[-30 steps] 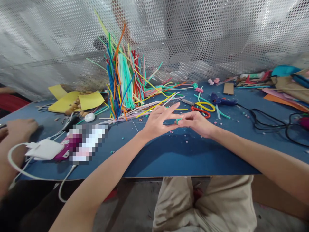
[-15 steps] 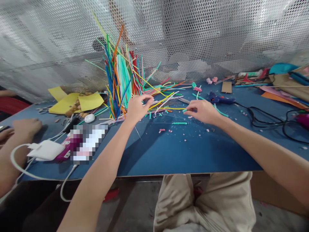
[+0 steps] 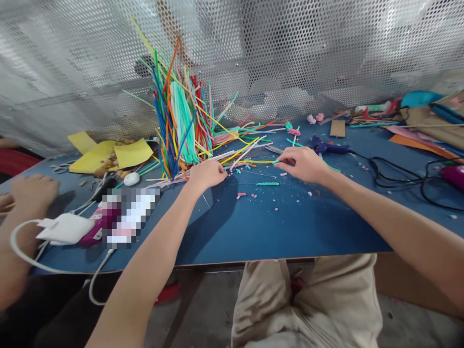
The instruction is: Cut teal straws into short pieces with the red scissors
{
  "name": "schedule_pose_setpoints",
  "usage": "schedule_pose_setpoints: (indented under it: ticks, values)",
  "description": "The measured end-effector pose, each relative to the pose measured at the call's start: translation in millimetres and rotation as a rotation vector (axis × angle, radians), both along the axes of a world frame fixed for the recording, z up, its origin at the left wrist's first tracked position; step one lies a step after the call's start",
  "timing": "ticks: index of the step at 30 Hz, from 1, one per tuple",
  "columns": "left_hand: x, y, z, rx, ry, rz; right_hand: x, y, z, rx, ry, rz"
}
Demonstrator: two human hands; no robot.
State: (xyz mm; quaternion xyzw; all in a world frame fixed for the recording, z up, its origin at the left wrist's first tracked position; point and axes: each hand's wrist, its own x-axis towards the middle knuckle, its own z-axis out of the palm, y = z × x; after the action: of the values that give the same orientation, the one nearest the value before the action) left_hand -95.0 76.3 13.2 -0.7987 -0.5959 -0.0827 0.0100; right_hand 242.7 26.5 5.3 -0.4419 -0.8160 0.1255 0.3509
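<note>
My left hand (image 3: 209, 175) is closed, its fingertips together near the tabletop beside loose pipe cleaners; what it pinches, if anything, is too small to make out. Between finger and thumb my right hand (image 3: 300, 163) pinches a short turquoise piece (image 3: 276, 162). A turquoise fuzzy piece on a thin wire (image 3: 268, 183) lies on the blue table (image 3: 253, 232) between the hands. Just in front of it is a small pink piece (image 3: 241, 195). Scissors (image 3: 272, 149) lie behind, partly among yellow and pink pipe cleaners (image 3: 248, 151).
Upright pipe cleaners (image 3: 184, 121) stand behind my left hand. A blue glue gun (image 3: 330, 147) and its black cord lie right. Left are yellow sheets (image 3: 133, 153), a phone (image 3: 134, 217), a white charger (image 3: 67, 228) and another person's hand (image 3: 35, 191).
My left hand has lowered towards the table and its fingers have drawn together. My right hand keeps its pinch, nearly in place. The view has shifted slightly.
</note>
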Motion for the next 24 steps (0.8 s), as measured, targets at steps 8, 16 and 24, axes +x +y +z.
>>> schedule_pose_setpoints:
  ticks: [8,16,24]
  values:
    - [26,-21,13.6,0.243,-0.304,-0.079,-7,0,-6.7,-0.099,0.186,0.004]
    - [80,-63,-2.6,-0.266,-0.887,-0.407,-38,-22,-10.0,-0.373,0.531,0.044]
    - [83,-74,0.8,-0.391,-0.972,-0.372,-48,-30,-12.9,-0.429,0.621,0.067]
